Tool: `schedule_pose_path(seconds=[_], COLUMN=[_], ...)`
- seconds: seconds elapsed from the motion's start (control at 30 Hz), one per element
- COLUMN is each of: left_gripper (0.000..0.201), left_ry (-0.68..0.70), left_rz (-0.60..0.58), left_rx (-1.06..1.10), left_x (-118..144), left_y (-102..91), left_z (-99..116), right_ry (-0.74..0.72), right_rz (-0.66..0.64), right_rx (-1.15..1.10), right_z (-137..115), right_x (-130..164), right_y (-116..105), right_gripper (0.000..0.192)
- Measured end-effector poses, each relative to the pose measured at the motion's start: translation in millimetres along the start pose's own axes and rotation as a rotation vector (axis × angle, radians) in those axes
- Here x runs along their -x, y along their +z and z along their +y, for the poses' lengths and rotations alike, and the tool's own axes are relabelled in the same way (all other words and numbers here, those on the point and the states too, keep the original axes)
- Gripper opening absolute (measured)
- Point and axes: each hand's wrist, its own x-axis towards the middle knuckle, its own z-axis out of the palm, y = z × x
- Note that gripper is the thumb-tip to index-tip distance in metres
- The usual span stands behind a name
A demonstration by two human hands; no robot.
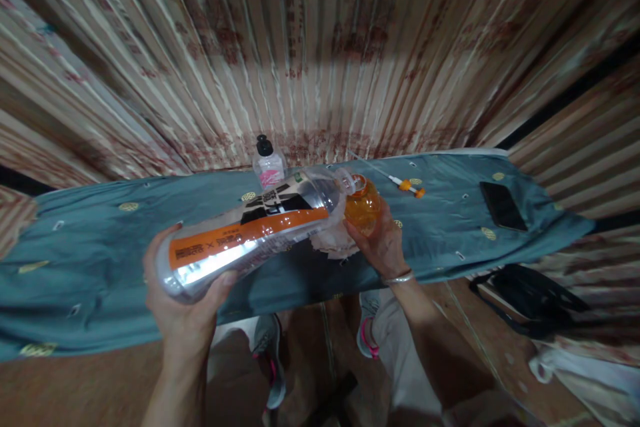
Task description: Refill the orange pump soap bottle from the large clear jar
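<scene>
A large bottle (pixel 250 234) lay tilted over the bench (pixel 100 254), its mouth touching a small bottle (pixel 363 207) to its right. Behind them stood a pump bottle (pixel 269 164). Further right lay a syringe (pixel 400 182), and beyond it a phone (pixel 503 206) near the bench's right end.

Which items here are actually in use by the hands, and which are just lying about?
In use: large clear plastic bottle with orange label in left hand, tipped toward small orange container in right hand.

Lying about: small clear black-capped bottle, black phone, orange-tipped thin stick, teal cloth.
</scene>
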Motion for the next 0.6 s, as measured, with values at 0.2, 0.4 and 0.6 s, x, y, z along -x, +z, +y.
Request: schedule_pose_path(seconds=[0.2, 0.4, 0.6], left_gripper=[0.091, 0.090, 0.089], left_ry=[0.014, 0.022, 0.008], left_rz=[-0.001, -0.012, -0.001], left_rx=[-0.018, -0.001, -0.030], left_x=[0.2, -0.6, 0.0], left_y=[1.3, 1.5, 1.3], left_z=[2.2, 3.4, 3.8], right_ry=[0.008, 0.019, 0.005], right_rz=[0.000, 0.017, 0.010], right_rx=[-0.001, 0.017, -0.008], right_z=[0.5, 0.4, -1.8], right_x=[0.2, 0.4, -1.0], right_y=[0.5, 1.2, -0.8], right_gripper=[0.074, 0.074, 0.071])
